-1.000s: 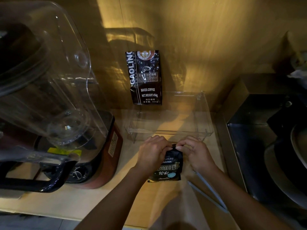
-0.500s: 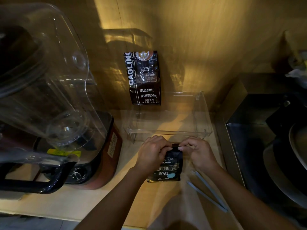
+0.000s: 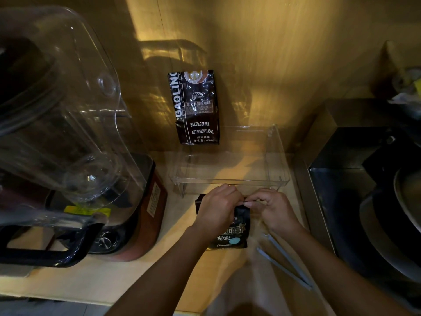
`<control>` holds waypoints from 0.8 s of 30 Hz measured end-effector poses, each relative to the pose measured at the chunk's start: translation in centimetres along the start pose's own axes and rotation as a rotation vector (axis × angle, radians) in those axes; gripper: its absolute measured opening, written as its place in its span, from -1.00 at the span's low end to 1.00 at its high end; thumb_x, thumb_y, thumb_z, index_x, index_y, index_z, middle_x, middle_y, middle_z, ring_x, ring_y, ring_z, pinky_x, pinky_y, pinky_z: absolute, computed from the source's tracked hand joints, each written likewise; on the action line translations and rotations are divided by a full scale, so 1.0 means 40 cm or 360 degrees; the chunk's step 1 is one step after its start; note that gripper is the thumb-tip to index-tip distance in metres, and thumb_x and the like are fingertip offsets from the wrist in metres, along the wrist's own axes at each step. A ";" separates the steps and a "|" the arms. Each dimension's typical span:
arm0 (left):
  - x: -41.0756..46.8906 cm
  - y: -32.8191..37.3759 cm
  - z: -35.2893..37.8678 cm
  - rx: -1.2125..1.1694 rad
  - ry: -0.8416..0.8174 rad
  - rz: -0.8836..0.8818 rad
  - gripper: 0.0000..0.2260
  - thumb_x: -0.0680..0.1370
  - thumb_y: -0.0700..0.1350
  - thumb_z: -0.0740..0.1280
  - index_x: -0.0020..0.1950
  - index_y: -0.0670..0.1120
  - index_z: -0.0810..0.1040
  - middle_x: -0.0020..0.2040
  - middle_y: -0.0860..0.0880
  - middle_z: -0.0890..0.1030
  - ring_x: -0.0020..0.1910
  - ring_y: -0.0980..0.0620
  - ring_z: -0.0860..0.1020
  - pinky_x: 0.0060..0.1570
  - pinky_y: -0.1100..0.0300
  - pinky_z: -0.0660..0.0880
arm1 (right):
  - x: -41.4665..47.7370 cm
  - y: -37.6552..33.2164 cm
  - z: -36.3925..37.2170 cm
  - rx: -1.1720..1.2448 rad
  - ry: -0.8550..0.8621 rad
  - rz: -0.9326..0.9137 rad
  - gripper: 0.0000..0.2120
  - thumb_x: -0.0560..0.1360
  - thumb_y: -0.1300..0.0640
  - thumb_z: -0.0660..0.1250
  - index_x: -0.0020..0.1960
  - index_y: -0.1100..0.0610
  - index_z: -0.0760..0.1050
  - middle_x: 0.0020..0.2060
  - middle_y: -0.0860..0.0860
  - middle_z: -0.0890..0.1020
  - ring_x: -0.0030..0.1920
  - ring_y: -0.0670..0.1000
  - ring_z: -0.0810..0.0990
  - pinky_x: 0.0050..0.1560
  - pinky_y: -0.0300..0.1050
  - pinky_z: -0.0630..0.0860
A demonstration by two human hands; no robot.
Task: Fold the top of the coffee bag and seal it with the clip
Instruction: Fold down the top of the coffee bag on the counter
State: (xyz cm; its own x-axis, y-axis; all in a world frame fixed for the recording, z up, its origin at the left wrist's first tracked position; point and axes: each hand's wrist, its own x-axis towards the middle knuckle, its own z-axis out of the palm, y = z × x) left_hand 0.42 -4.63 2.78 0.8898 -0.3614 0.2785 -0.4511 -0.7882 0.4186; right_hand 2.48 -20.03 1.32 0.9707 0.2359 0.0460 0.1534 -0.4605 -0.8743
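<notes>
Both hands (image 3: 219, 207) (image 3: 272, 210) clenched on coffee bag (image 3: 230, 233) top, fold shifted slightly left; clip (image 3: 284, 261) untouched, lower right.

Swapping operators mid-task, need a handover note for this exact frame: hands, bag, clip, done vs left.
Left hand: gripping the top of the small coffee bag.
Right hand: pinching the same top edge from the right.
The bag stands on the counter, in front of the clear tray.
Clip: lies open on the counter right of the bag, untouched.
Done: top gathered; fold under way.
Left: finish the fold, pick up the clip, clamp it on.
</notes>
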 end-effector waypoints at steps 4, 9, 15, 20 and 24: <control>0.000 -0.004 0.008 -0.0104 -0.0021 -0.0036 -0.94 0.48 -0.30 0.27 -0.18 -0.23 0.52 -0.22 -0.20 0.58 -0.19 -0.17 0.49 -0.26 -0.03 0.45 | -0.001 -0.001 -0.003 -0.0009 0.0009 -0.0004 -0.96 0.31 0.34 0.42 -0.26 0.24 0.62 -0.31 0.09 0.65 -0.23 -0.02 0.56 -0.20 -0.40 0.36; 0.002 -0.022 0.001 -0.0071 -0.0086 -0.0078 -0.91 0.52 -0.21 0.25 -0.06 -0.17 0.54 -0.12 -0.15 0.59 -0.09 -0.12 0.48 -0.12 -0.03 0.44 | 0.004 -0.005 -0.004 -0.0013 0.0006 -0.0005 -0.93 0.34 0.35 0.39 -0.24 0.23 0.62 -0.32 0.02 0.61 -0.24 -0.08 0.54 -0.22 -0.43 0.37; -0.013 -0.035 -0.008 -0.0097 -0.0056 -0.0178 -0.90 0.51 -0.18 0.26 -0.11 -0.18 0.54 -0.15 -0.17 0.59 -0.10 -0.12 0.49 -0.18 0.01 0.40 | 0.003 -0.007 0.006 -0.0123 -0.0020 -0.0076 -0.95 0.38 0.32 0.35 -0.24 0.23 0.57 -0.29 -0.01 0.56 -0.17 0.01 0.51 -0.17 -0.25 0.35; -0.015 -0.048 -0.011 -0.0174 0.0020 -0.0224 -0.91 0.50 -0.16 0.29 -0.13 -0.15 0.57 -0.17 -0.13 0.62 -0.13 -0.09 0.52 -0.18 0.09 0.39 | 0.004 -0.017 0.013 -0.0163 -0.0001 -0.0235 -0.91 0.37 0.31 0.38 -0.22 0.14 0.58 -0.32 -0.31 0.48 -0.16 -0.31 0.45 -0.06 -0.11 0.30; -0.018 -0.047 -0.006 -0.0203 0.0032 -0.0256 -0.92 0.48 -0.12 0.33 -0.14 -0.11 0.59 -0.18 -0.09 0.63 -0.15 -0.05 0.54 -0.19 0.12 0.42 | 0.003 -0.011 0.021 -0.0178 0.0007 -0.0190 -0.91 0.36 0.30 0.39 -0.25 0.13 0.57 -0.32 -0.30 0.47 -0.17 -0.33 0.42 -0.06 -0.06 0.27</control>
State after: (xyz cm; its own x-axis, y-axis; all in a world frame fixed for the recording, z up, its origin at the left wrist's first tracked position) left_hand 0.59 -2.79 1.99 0.9501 -0.2252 0.2158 -0.3096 -0.7651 0.5645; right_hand 2.36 -19.07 1.29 0.9452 0.2908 0.1487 0.2870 -0.5222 -0.8031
